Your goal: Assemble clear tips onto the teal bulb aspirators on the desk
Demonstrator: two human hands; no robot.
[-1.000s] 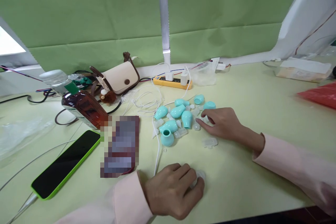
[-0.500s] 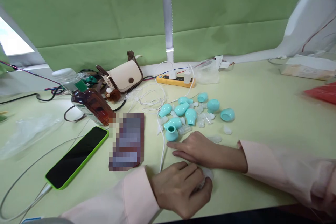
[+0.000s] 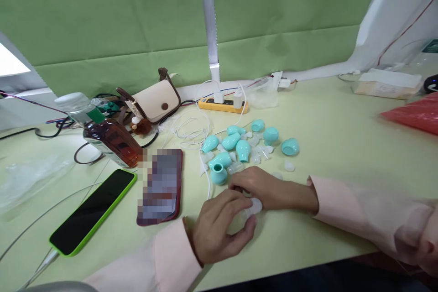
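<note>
My left hand point(image 3: 224, 226) is closed on a translucent plastic piece point(image 3: 253, 207), whose rounded end shows between thumb and fingers. Right beside it, my right hand point(image 3: 258, 187) rests low over the table with its fingers curled under; what they hold, if anything, is hidden. Just left of the right hand's fingertips, a small turquoise bulb point(image 3: 219, 175) stands with its round opening up. Behind it lie several more turquoise bulbs point(image 3: 243, 150), mixed with small clear plastic parts point(image 3: 256, 155). One loose translucent piece point(image 3: 289, 165) lies to the right of that group.
To the left lie a phone in a green case point(image 3: 94, 212), a red-edged phone-like object point(image 3: 160, 187) with a blurred face, and a tilted bottle of brown liquid point(image 3: 111, 139). Farther back are a cream bag point(image 3: 155, 100), a yellow power strip point(image 3: 222, 106) and white cables.
My left hand has risen slightly, bringing the translucent piece up beside my right hand. The right hand's forefinger, stretched out before, is now curled under. The whole view has shifted a little.
</note>
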